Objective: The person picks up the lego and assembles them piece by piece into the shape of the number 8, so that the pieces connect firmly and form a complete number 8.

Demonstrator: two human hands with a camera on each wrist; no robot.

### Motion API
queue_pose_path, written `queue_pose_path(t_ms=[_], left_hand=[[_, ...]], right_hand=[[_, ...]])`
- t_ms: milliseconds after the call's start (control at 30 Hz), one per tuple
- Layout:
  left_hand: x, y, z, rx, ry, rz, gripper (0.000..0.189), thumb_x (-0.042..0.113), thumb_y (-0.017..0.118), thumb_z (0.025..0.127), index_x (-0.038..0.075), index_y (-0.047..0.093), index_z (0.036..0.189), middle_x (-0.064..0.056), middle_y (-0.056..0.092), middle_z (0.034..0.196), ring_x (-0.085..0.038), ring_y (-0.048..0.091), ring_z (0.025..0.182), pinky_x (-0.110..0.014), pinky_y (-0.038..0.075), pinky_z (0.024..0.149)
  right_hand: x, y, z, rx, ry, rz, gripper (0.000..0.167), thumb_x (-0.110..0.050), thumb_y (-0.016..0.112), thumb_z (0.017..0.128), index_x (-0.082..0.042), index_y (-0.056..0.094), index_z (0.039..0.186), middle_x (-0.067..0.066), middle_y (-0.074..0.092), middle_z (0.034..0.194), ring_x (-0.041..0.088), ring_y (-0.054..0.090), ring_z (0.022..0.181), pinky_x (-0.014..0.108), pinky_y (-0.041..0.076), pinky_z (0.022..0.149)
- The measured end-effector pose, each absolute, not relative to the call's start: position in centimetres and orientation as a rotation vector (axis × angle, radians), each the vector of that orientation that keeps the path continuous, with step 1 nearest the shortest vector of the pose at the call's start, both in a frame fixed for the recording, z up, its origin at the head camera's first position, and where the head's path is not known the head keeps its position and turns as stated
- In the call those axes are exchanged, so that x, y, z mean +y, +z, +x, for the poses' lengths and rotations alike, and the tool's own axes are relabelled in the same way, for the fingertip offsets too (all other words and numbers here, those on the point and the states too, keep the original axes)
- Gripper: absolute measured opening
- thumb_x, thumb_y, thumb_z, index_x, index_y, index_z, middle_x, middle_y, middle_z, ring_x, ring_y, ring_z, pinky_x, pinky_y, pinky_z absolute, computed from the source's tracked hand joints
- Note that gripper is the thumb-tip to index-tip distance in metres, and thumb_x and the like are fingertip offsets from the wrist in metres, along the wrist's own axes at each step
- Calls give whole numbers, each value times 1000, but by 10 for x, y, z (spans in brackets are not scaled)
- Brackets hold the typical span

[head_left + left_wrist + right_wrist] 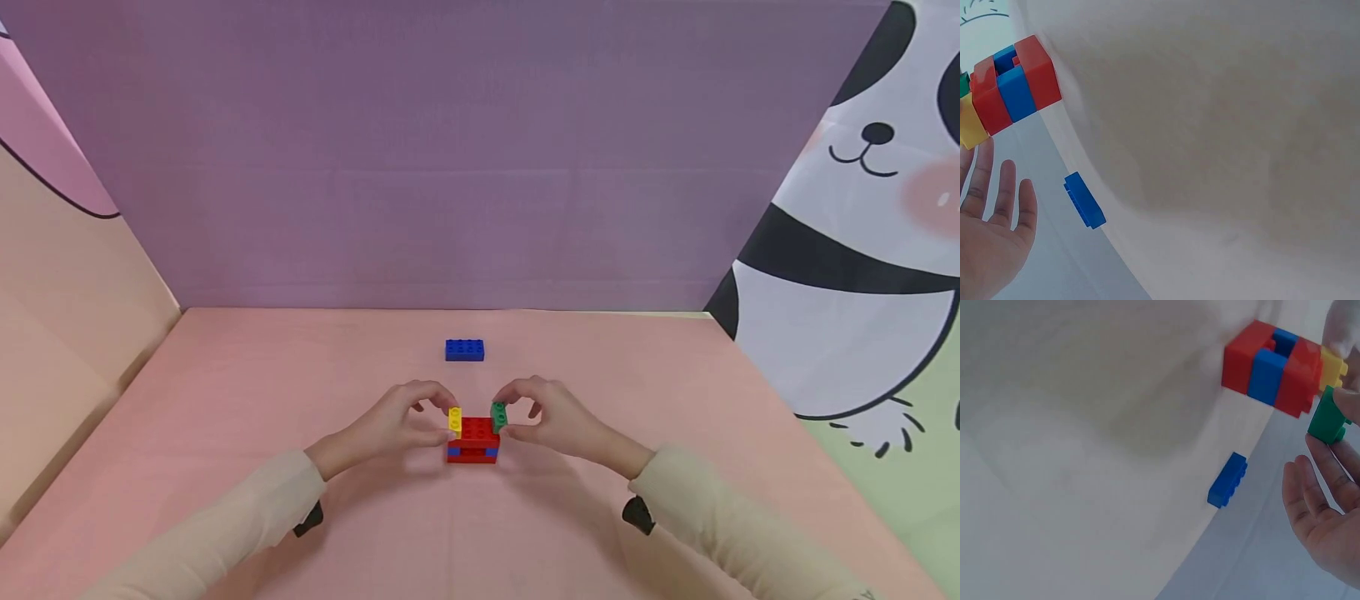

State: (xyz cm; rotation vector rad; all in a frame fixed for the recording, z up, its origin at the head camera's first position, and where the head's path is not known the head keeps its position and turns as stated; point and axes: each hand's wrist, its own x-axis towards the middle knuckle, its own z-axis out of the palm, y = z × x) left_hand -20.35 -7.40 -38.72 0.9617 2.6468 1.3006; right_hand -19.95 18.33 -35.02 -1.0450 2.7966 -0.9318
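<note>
On the pink table (465, 542), stack (474, 442): squared to us, perhaps so each hand reaches one end.
Left hand (408, 417): at ten o'clock, pinching the yellow brick (455, 422) by its ends, likely to leave studs bare.
Right hand (555, 419): apart, at two o'clock, pinching the tilted green brick (498, 417); seating, we cannot tell.
Blue brick (464, 351): twelve o'clock, seemingly out of our way.
</note>
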Motion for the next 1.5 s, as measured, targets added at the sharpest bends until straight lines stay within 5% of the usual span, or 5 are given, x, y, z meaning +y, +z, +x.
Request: queue_pose_path(t_ms=[300,1500], left_hand=[[-74,-387,-203,2633,1316,957,30,27,73,76,25,58,102,11,60,100,-25,54,103,-46,44,88],[-74,-389,-204,2650,1303,957,29,26,73,77,25,58,102,12,59,99,-24,54,103,-43,44,86]], right_hand=[[180,-357,-197,2813,-933,-1090,31,-18,73,76,-13,62,104,-2,65,100,16,55,94,27,50,70],[178,-364,-198,2824,-991,-1113,30,-15,75,74,-13,63,102,0,65,96,24,57,91,26,50,64]])
